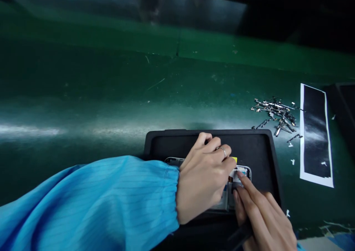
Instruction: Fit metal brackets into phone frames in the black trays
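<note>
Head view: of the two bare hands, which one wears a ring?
The left hand, coming from the blue striped sleeve, wears a thin silver ring; the right hand shows none.

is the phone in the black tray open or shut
Open: the silver-framed smartphone shows coloured inner parts uncovered, right beside the left hand.

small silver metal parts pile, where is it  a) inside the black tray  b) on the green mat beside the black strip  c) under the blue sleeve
b: the small silver metal parts lie on the green mat, outside the black tray, next to the black strip on white backing.
</note>
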`<state>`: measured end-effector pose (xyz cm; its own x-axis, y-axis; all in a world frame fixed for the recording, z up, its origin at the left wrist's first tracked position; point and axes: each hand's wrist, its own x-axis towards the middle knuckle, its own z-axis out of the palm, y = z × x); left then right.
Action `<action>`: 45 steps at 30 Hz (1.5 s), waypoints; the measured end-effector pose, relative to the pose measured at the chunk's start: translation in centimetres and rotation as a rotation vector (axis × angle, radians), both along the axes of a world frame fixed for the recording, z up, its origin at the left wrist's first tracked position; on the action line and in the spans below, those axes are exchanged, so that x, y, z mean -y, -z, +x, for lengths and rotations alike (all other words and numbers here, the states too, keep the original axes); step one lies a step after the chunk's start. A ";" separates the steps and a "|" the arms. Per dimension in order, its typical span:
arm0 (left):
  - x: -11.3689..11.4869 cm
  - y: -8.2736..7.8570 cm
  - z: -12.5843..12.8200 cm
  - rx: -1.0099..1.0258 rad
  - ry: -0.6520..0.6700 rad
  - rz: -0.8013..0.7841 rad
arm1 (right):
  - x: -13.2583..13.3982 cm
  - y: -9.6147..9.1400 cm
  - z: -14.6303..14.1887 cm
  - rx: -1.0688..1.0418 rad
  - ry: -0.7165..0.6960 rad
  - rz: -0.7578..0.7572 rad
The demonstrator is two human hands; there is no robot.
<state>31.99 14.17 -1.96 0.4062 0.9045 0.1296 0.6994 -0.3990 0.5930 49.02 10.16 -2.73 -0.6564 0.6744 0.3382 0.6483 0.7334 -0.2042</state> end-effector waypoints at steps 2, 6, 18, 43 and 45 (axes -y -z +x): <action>0.1 0.0 0.0 0.008 -0.005 0.004 | 0.2 0.1 -0.1 -0.014 0.006 0.008; 0.3 0.0 0.0 0.024 -0.021 0.015 | 0.5 0.5 0.1 -0.022 -0.011 -0.007; 0.5 -0.1 0.1 -0.036 -0.016 0.085 | 0.3 0.6 -0.2 0.032 -0.025 0.053; 0.4 0.1 0.2 -0.037 0.028 0.174 | 0.2 -0.1 -0.4 0.176 -0.034 0.089; 0.4 0.1 0.2 -0.048 0.031 0.192 | 0.2 -0.1 -0.4 0.186 -0.005 0.102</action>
<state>32.20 13.74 -2.08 0.4439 0.8520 0.2777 0.7106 -0.5235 0.4701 48.60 9.92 -2.66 -0.7170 0.6395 0.2774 0.6642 0.7475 -0.0065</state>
